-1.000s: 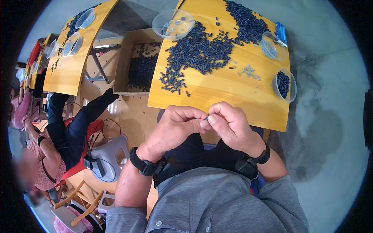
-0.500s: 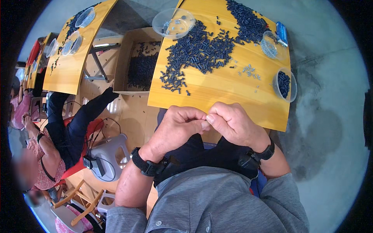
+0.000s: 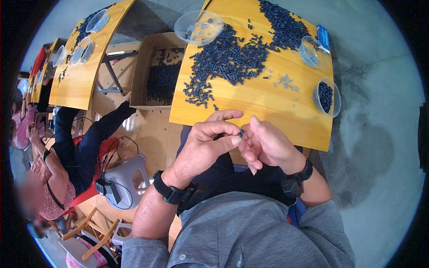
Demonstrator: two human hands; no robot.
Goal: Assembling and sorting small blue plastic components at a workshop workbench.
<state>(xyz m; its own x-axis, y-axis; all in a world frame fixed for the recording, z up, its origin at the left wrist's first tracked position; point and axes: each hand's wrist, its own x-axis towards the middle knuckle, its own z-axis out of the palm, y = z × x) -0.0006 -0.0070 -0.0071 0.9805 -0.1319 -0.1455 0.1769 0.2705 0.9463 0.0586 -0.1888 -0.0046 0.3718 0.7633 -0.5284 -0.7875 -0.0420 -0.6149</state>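
Observation:
Between thumb and forefinger, my left hand (image 3: 201,145) pinches a small black cylindrical piece (image 3: 241,133) just off the table's near edge. My right hand (image 3: 272,145) is opened beside it, fingers spread and palm turned toward the piece. Whether a right fingertip touches the piece is hard to tell. Beyond my hands, a large heap of similar black pieces (image 3: 234,58) lies on the yellow wooden table (image 3: 250,109). Small silvery metal parts (image 3: 286,81) are scattered to its right.
A second black heap (image 3: 282,27) lies farther back. Clear plastic bowls stand at the table's edges: one far left (image 3: 178,29), one with metal parts (image 3: 308,56), one with black pieces (image 3: 338,100). A cardboard box (image 3: 139,89) sits left; a seated person (image 3: 56,176) works beyond it.
My right hand has let go of its pinch and opened, its palm turning up. The black piece, hidden before, now shows at my left fingertips.

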